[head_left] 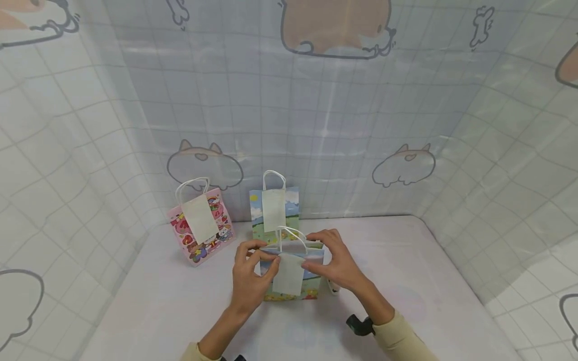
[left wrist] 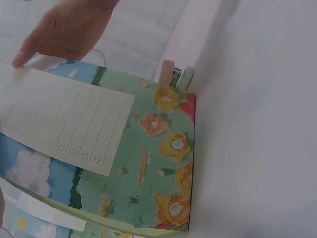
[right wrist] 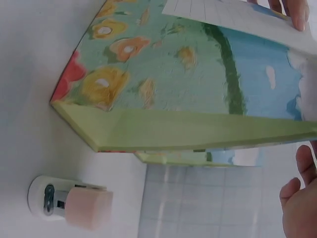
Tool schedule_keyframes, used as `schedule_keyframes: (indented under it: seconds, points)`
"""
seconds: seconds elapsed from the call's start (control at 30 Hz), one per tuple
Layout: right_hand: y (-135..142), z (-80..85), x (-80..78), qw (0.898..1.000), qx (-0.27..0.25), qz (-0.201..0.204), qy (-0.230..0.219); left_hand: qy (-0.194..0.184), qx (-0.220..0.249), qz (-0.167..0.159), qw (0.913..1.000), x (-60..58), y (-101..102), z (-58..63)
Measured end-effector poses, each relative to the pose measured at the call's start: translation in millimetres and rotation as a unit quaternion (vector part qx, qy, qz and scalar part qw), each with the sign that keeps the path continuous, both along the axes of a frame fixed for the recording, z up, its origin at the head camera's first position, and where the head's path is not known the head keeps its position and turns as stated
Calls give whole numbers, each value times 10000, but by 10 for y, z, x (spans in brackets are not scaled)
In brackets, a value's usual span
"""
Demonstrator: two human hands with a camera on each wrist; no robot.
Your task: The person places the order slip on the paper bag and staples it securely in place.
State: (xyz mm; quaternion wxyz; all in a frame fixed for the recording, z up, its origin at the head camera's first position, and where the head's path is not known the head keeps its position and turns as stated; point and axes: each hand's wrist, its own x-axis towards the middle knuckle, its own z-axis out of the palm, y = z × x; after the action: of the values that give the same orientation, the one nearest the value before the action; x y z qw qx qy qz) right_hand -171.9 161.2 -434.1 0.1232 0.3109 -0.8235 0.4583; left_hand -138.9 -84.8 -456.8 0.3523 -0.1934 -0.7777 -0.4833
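Observation:
A paper gift bag (head_left: 313, 293) painted with sky, grass and flowers stands upright between the hands, white loop handles raised. On its front lies a lined cream note sheet (left wrist: 74, 119). My left hand (head_left: 250, 281) pinches the bag's top-left edge, thumb at the sheet's upper corner. Opposite it, my right hand (head_left: 340, 260) pinches the top-right edge; its thumb (left wrist: 25, 57) presses near the sheet's other upper corner. The bag's green side panel (right wrist: 198, 131) faces the right wrist view. Fingertips behind the rim are partly hidden.
Beside the bag's right side sits a small pink and white stapler (right wrist: 86, 206). Behind stands a matching bag (head_left: 292, 208) with its own cream sheet. A pink cartoon bag (head_left: 224, 215) leans at the left. Patterned curtains (head_left: 334, 125) enclose the white table (head_left: 384, 250).

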Motion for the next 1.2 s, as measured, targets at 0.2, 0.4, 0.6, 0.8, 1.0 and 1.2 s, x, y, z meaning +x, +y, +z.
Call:
schedule_keyframes:
  seconds: [0.2, 0.4, 0.6, 0.8, 1.0, 1.2]
  points:
    - [-38, 6, -4, 9995, 134, -111, 264, 122, -59, 0, 9999, 5, -3, -5]
    - [-66, 33, -11, 9992, 186, -149, 323, 124, -112, 36, 9999, -20, -20, 19]
    - [-82, 55, -6, 9992, 196, -155, 320, 33, -199, -57, 9998, -45, -14, 67]
    - [-87, 59, -5, 9995, 150, -139, 257, -319, -349, -295, 9984, -70, -6, 120]
    - [-81, 54, -10, 9994, 149, -134, 294, -518, -263, -438, 9973, -89, -18, 135]
    - [-86, 61, -15, 9990, 172, -102, 398, -370, -245, -392, 9982, -104, -27, 119]
